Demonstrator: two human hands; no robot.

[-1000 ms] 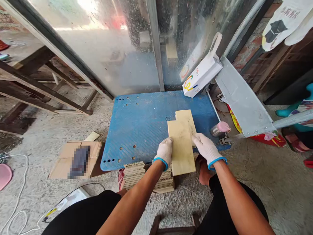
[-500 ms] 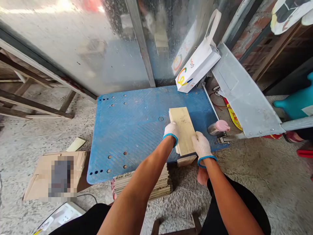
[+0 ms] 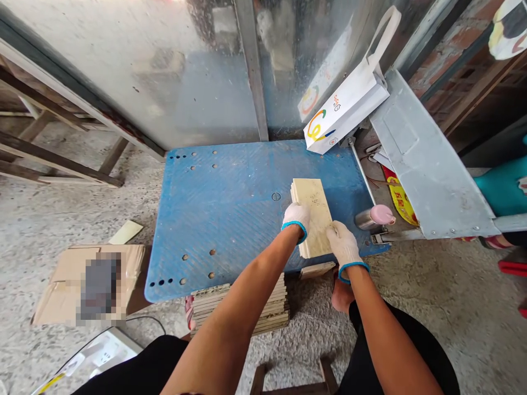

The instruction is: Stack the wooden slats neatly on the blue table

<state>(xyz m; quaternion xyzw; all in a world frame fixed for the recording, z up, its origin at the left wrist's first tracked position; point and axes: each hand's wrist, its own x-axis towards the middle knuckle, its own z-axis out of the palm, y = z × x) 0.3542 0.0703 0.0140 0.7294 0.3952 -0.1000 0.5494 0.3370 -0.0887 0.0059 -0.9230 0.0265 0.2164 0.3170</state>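
Note:
A small stack of pale wooden boards (image 3: 313, 203) lies on the right part of a blue plastic panel (image 3: 230, 214) with holes. Both my hands wear white gloves with blue cuffs. My left hand (image 3: 296, 219) is closed on the left edge of the stack. My right hand (image 3: 342, 244) grips its near right corner. A larger pile of similar boards (image 3: 242, 312) rests on the floor below the panel's front edge, partly hidden by my left arm.
A white paper bag (image 3: 341, 109) leans on the glass wall behind the panel. A metal cup with a pink lid (image 3: 374, 217) and a grey metal sheet (image 3: 428, 164) lie to the right. Flattened cardboard (image 3: 86, 282) lies at left on the concrete floor.
The board I held above the near edge has been set down on the other boards on the panel. Both hands moved forward and now hold the squared stack.

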